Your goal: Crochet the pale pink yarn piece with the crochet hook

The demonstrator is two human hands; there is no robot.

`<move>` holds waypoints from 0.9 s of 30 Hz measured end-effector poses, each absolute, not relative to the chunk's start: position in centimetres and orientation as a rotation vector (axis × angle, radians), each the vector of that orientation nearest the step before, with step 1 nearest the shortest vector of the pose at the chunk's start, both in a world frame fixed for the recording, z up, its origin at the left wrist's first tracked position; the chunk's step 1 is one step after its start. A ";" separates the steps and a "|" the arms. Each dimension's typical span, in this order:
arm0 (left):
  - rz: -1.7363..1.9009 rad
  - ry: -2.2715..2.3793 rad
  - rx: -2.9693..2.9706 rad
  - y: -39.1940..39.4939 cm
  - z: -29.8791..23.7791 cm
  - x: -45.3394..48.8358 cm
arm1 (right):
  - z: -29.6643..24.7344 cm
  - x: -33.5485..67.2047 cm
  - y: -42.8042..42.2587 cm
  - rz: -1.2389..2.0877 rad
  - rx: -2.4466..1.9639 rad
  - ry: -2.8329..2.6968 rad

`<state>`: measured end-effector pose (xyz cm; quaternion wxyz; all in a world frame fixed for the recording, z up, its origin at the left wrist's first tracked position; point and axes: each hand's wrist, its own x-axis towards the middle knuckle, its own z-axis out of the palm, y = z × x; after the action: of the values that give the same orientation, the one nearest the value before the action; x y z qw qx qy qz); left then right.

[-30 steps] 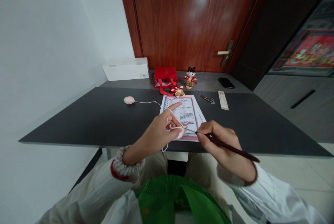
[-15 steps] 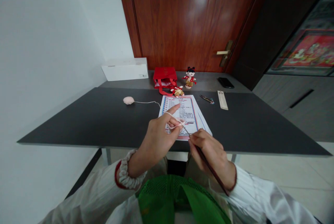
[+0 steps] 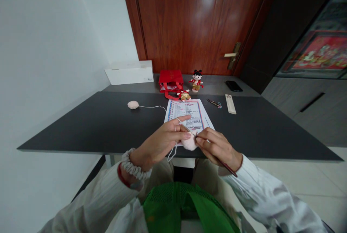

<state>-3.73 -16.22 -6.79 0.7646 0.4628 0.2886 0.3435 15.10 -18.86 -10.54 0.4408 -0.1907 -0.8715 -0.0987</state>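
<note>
Pale pink crochet (image 3: 190,143) lies between my left hand (image 3: 159,142) and right hand (image 3: 218,146), with a dark red hook (image 3: 229,168) under the right, a red-and-blue-bordered sheet (image 3: 184,111) beyond, and green mesh (image 3: 173,198) below.

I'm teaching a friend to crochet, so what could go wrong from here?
The yarn ball sits loose on the table, so a tug on the strand might drag or roll it. The slack loop below the left hand could catch on something and pull. The right hand holds the crochet hook close against the pink piece, so the hook might slip from a stitch.
</note>
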 end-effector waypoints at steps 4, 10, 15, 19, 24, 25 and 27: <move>0.789 0.643 1.022 -16.3 -6.4 -3.4 | -10.8 14.5 -19.2 -0.487 -0.567 -2.159; 0.963 0.864 1.379 -16.2 -6.0 -3.4 | -10.8 13.0 -20.3 -0.254 -0.708 -2.003; 1.019 0.893 1.675 -15.7 -6.7 -4.0 | -10.1 13.3 -21.7 0.095 -0.756 -1.873; 1.021 0.899 1.808 -15.9 -6.7 -4.4 | -9.5 13.7 -21.7 0.517 -0.964 -1.589; 0.994 0.874 1.878 -16.1 -6.5 -4.7 | -9.3 14.1 -20.6 0.876 -0.925 -1.380; 0.988 0.866 1.886 -16.1 -6.5 -4.7 | -9.2 14.3 -20.6 0.828 -0.935 -1.440; 0.972 0.853 1.902 -16.0 -6.5 -4.8 | -8.9 14.7 -21.0 0.641 -0.928 -1.653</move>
<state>-4.76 -15.98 -6.52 0.4084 0.7548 0.3386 0.3857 14.73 -21.02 -8.91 0.5397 -0.3904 -0.6954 0.2696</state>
